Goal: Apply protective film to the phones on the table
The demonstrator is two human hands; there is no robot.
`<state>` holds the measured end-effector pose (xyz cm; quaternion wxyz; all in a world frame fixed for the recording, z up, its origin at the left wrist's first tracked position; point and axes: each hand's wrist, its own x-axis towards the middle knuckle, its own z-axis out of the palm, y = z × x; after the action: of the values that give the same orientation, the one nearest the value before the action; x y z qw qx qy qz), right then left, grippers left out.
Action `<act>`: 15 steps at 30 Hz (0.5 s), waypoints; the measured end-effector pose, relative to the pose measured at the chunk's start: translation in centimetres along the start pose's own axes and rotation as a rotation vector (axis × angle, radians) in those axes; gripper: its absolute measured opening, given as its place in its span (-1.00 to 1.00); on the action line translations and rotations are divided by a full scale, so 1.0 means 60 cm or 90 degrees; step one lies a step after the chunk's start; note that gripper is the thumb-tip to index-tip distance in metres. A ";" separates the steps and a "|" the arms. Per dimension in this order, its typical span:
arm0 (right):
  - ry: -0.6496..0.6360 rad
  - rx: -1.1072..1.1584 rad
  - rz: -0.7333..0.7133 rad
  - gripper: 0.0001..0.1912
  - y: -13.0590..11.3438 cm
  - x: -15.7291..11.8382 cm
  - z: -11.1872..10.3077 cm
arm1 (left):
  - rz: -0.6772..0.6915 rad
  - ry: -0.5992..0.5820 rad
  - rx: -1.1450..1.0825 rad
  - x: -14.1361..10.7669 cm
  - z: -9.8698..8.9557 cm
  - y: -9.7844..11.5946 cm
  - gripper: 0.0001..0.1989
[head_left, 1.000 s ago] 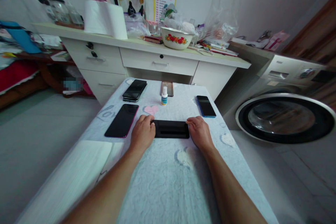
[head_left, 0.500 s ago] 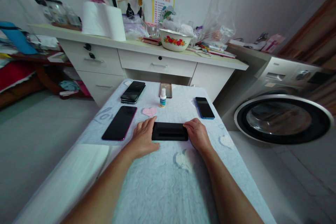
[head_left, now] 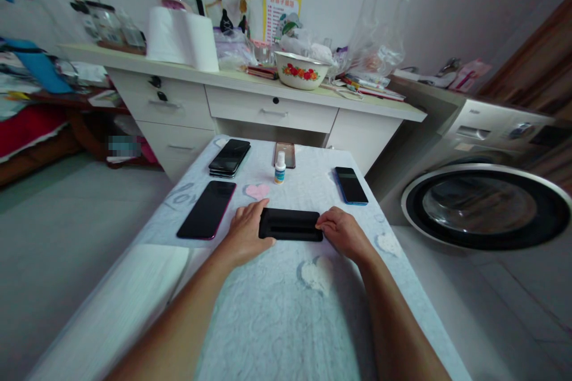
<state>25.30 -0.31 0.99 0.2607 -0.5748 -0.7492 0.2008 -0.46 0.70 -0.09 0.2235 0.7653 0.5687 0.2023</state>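
A black phone (head_left: 289, 224) lies crosswise on the cloth-covered table, its glossy face up. My left hand (head_left: 247, 232) spans its left end, with the fingers at the far edge and the thumb by the near one. At the right end, my right hand (head_left: 343, 231) has its fingers bunched together against the phone's edge; whether a thin film is between them I cannot make out. A larger dark phone with a pink-red rim (head_left: 208, 210) rests left of my left hand. Beyond the phone stands a small white spray bottle (head_left: 279, 169) with a blue label.
Stacked phones (head_left: 229, 158) lie at the table's far left, a brownish phone case (head_left: 285, 155) at the far end. A blue-edged phone (head_left: 351, 185) is at the right. White folded material (head_left: 120, 286) covers the near left. Behind are a white desk (head_left: 272, 116) and a washing machine (head_left: 482, 190).
My right fingertips have slid a little toward me along the phone's right end and curled closer together. My left hand keeps its place. The whole view has shifted slightly.
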 end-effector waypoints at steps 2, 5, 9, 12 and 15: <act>0.031 -0.007 0.022 -0.87 -0.001 0.004 0.005 | 0.000 0.008 0.001 0.001 0.001 0.000 -0.22; 0.082 -0.032 0.046 -0.89 -0.005 0.010 0.013 | 0.004 0.016 -0.001 0.004 0.004 0.001 -0.23; 0.129 -0.087 0.056 -0.86 -0.010 0.018 0.021 | 0.017 0.026 -0.005 0.007 0.005 0.001 -0.24; 0.128 -0.128 0.058 -0.84 -0.012 0.023 0.021 | 0.029 0.037 -0.002 0.008 0.007 -0.001 -0.24; 0.105 -0.149 0.050 -0.83 -0.012 0.032 0.018 | 0.041 0.056 0.011 0.009 0.011 -0.004 -0.24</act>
<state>23.69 1.35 0.92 0.2446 -0.6448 -0.7204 0.0743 -0.16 1.19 -0.73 0.1851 0.7756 0.5546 0.2378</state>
